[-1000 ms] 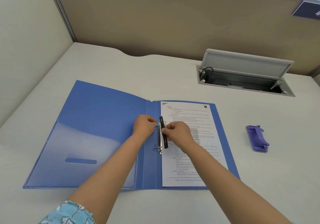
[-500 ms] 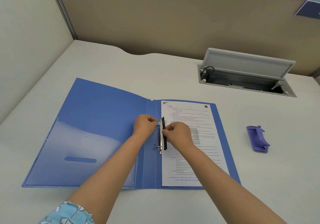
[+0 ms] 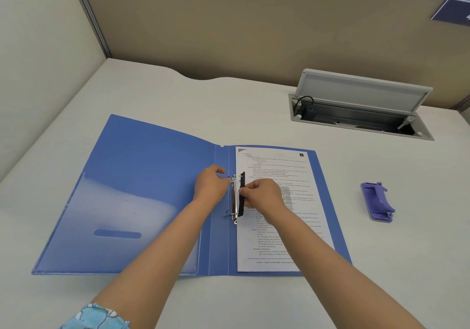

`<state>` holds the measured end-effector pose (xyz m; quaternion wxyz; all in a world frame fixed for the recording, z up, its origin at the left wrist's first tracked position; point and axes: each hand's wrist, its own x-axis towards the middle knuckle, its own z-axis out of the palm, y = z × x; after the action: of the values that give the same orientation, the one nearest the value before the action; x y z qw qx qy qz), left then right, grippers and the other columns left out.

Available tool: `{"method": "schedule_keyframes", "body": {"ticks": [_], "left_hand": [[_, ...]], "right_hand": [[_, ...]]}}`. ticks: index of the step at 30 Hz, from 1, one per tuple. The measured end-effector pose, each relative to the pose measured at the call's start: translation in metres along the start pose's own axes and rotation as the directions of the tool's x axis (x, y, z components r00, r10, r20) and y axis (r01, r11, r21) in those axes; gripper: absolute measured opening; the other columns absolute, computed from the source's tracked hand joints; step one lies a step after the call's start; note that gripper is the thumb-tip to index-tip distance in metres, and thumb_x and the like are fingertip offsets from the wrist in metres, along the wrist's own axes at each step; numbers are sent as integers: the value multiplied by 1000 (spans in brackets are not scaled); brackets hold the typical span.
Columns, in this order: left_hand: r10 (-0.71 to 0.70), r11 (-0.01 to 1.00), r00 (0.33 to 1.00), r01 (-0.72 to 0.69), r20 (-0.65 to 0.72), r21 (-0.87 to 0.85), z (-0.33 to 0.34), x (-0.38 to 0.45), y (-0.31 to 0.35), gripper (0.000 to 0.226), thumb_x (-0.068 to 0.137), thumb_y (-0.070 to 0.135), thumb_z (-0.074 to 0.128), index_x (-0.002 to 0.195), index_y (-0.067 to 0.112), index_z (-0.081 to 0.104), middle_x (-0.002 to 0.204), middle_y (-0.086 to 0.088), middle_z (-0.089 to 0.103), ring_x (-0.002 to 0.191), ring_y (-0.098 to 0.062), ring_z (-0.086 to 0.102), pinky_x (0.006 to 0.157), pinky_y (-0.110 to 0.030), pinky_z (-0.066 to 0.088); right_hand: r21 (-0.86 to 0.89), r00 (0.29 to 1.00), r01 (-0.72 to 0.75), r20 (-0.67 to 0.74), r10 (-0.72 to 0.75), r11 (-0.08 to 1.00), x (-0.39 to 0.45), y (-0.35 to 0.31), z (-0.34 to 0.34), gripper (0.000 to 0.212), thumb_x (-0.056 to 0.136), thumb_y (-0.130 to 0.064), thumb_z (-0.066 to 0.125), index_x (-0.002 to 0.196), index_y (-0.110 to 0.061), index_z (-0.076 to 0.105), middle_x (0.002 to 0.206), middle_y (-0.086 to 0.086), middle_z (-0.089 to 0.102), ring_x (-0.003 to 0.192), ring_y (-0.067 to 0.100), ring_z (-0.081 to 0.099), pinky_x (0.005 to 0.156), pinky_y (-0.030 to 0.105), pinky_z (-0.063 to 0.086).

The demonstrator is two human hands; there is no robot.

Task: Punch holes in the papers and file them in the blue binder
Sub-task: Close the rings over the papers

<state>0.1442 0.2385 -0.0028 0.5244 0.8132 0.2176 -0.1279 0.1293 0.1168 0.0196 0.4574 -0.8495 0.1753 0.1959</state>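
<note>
The blue binder (image 3: 142, 189) lies open on the worktop (image 3: 254, 100), papers (image 3: 277, 227) on its right half. The left hand (image 3: 209, 186) pinches the ring clip (image 3: 234, 201); the right hand (image 3: 262, 194) pinches the black bar (image 3: 241, 189). A slipping bar could snap shut misaligned, likely tearing punched holes.

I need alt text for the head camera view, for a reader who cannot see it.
Two hands work the ring mechanism of an open blue binder: the right hand pinches a black strip, the left hand holds the upper ring. Printed papers lie inside; a purple hole punch sits right.

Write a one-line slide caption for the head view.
Both hands, left hand and right hand, work the ring clip over papers in the blue binder.
</note>
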Motion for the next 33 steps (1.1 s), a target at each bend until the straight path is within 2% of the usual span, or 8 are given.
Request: {"method": "schedule_keyframes", "body": {"ticks": [5,8,11,15,22,27,30,33], "left_hand": [[-55,998,997,55,54,13,0,-18,-6,28,75,15,67,94,21,47,96,-16,67,91,-34,67,82,-47,56],[-117,993,982,119,151,-7,1,-25,-9,38,74,11,72,101,20,46,99,-13,63,85,-28,64,83,-41,55],[-147,987,962,157,230,-26,3,-28,-11,43,74,4,72,106,18,46,90,-7,59,73,-19,59,70,-31,52],[-149,986,954,164,260,-39,5,-29,-10,45,75,0,71,110,16,48,92,-8,60,64,-12,55,55,-23,46],[-140,986,953,158,269,-45,5,-29,-10,43,75,0,72,109,15,51,101,-12,61,69,-15,57,56,-22,46],[-126,989,958,140,259,-38,6,-27,-10,33,75,0,72,99,14,55,91,-10,62,64,-13,57,53,-21,46],[-128,990,960,140,250,-31,7,-27,-12,31,75,0,72,98,14,56,93,-13,63,66,-15,59,56,-23,48],[-118,992,971,126,209,-25,8,-25,-13,29,72,0,72,92,15,57,91,-13,63,68,-19,59,65,-29,53]], "right_hand": [[-1,1000,-14,28,14,1000,-2,0,0,7,79,-8,70,84,-4,65,75,10,66,68,24,66,83,42,58],[-51,1000,-11,24,12,999,-4,0,1,7,75,-6,70,75,-9,64,79,13,70,76,27,70,82,42,58],[-103,1000,0,3,0,995,-4,0,-1,22,74,-4,66,58,-17,57,75,12,68,76,27,68,82,44,57],[-129,1000,16,22,-13,992,-5,-1,-4,23,75,-4,65,59,-19,56,75,11,67,82,31,69,83,44,57],[-154,1000,25,4,-25,988,-1,3,-2,27,77,-8,66,59,-24,53,83,11,70,90,31,69,84,43,56],[-136,1000,27,13,-25,990,2,13,0,7,78,-11,69,80,-16,64,96,15,73,93,30,69,87,43,55],[-127,1000,23,13,-22,992,4,17,2,17,79,-12,69,95,-8,70,100,14,72,96,28,68,90,42,53],[-121,1000,28,4,-28,992,6,19,5,21,78,-12,70,98,-5,70,99,15,73,96,29,68,90,42,53]]}}
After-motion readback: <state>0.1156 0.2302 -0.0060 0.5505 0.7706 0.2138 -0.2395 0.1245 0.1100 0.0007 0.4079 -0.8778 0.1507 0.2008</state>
